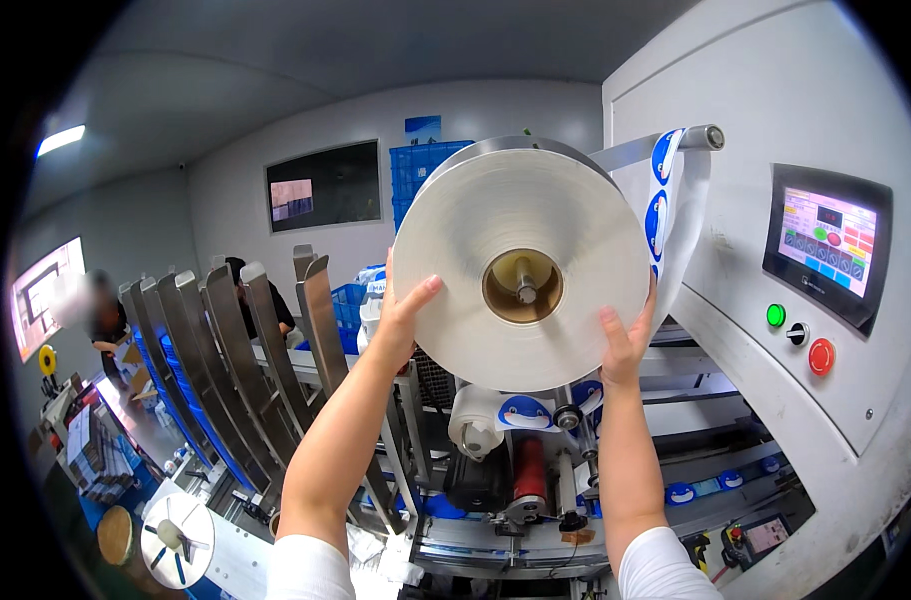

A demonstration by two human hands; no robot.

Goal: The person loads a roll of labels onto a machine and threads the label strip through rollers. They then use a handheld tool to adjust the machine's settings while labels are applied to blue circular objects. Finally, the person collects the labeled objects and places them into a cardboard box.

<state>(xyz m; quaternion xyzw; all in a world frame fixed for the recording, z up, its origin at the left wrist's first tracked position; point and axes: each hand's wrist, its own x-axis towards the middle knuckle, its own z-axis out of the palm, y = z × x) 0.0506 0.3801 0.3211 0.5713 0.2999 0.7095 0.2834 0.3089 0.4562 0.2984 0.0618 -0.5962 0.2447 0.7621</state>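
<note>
A large white roll of labels (465,215) fills the middle of the view, its flat side toward me. Inside its brown cardboard core (503,303) the end of a metal shaft (525,284) shows. My left hand (403,318) grips the roll's left edge, thumb pressed on the face and fingers mostly hidden behind it. On the right edge my right hand (627,345) does the same. A strip of round blue-and-white labels (659,215) hangs beside the roll and passes over a metal guide bar (703,138).
A white machine housing on the right carries a touchscreen (825,245) and a red button (821,356). Tall metal guide plates (260,350) stand at left. Rollers and a red roller (530,468) sit below the roll. Another person (275,305) is behind the plates.
</note>
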